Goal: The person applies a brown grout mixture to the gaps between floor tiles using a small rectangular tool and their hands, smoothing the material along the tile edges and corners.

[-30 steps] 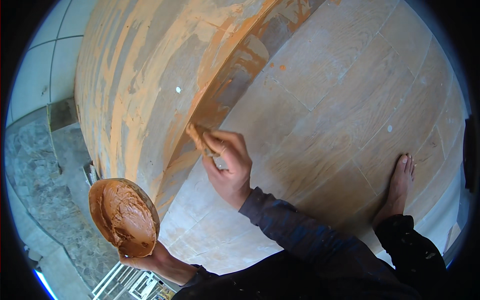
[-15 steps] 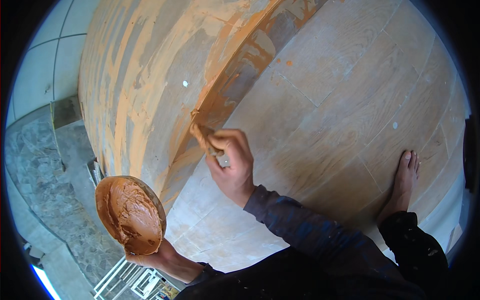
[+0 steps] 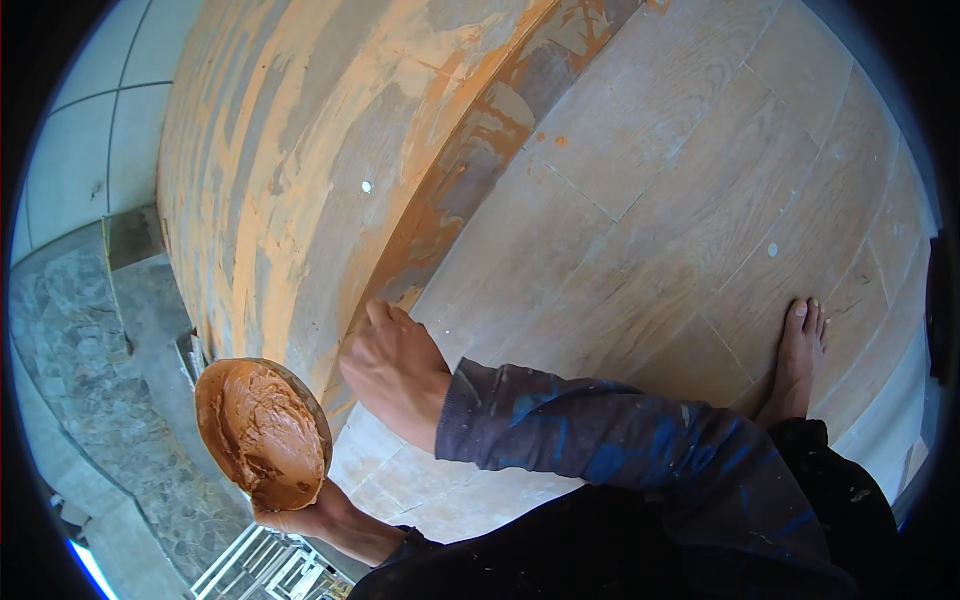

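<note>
My left hand [image 3: 318,518] grips the base of a round bowl [image 3: 207,412], tilted toward me. Thick orange-brown putty [image 3: 272,425] coats the inside of the bowl. Closed with the knuckles up, my right hand [image 3: 395,368] is at the edge of a raised surface [image 3: 330,190], just right of the bowl. The putty-covered tool seen in it a moment earlier is hidden behind the fingers. Orange streaks and bare grey patches cover the raised surface. Its narrow side face [image 3: 475,150] is smeared with putty too.
Wood-look floor tiles [image 3: 640,260] spread to the right, where my bare foot [image 3: 800,345] stands. Orange specks [image 3: 561,141] dot the floor near the raised edge. At lower left are a grey patterned floor [image 3: 100,400] and a white metal frame [image 3: 265,565].
My right hand has moved down along the edge toward me and turned over, so its back now faces up and hides the tool. The left hand and bowl have hardly moved.
</note>
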Demonstrator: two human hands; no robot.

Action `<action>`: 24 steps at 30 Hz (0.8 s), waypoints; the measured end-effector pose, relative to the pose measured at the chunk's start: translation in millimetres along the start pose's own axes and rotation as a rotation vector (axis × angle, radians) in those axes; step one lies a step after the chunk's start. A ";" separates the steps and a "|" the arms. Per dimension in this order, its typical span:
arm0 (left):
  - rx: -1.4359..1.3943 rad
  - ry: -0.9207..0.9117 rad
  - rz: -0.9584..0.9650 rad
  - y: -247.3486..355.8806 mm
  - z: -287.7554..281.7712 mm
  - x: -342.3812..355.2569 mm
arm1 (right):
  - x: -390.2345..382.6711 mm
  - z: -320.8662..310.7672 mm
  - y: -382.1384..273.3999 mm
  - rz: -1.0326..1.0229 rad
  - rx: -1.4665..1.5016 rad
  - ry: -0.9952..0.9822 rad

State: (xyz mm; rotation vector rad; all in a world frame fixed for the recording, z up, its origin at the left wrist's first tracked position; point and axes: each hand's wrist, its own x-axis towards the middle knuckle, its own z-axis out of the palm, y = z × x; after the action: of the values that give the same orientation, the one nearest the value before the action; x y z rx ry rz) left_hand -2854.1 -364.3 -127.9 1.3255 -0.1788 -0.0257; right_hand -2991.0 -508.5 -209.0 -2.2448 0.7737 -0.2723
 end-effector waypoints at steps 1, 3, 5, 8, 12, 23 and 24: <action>0.061 0.050 0.016 4.4 1.8 -4.7 | -10.3 21.4 4.8 -0.003 0.000 0.003; 0.047 0.050 0.010 13.7 9.2 -18.4 | -48.1 47.0 33.4 -0.033 0.575 0.440; 0.064 0.071 0.034 17.6 4.9 -21.7 | -66.0 34.5 59.6 0.096 0.855 0.557; 0.073 0.025 0.030 12.3 10.0 -38.5 | -75.0 25.5 107.3 0.284 0.995 1.025; 0.031 -0.029 -0.004 9.2 2.0 -27.8 | -39.2 -14.9 156.8 0.227 0.885 1.353; 0.029 -0.069 -0.059 -7.1 29.6 -55.7 | -39.8 51.9 95.3 0.000 0.613 1.096; 0.030 -0.069 -0.055 -7.5 35.3 -59.4 | -45.4 45.4 101.4 -0.005 0.649 1.142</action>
State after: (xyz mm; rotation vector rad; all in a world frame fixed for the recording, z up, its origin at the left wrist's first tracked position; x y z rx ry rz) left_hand -2917.2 -392.9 -133.9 1.3601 -0.2019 -0.1152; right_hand -3054.2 -510.6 -311.0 -1.3342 1.0126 -1.6221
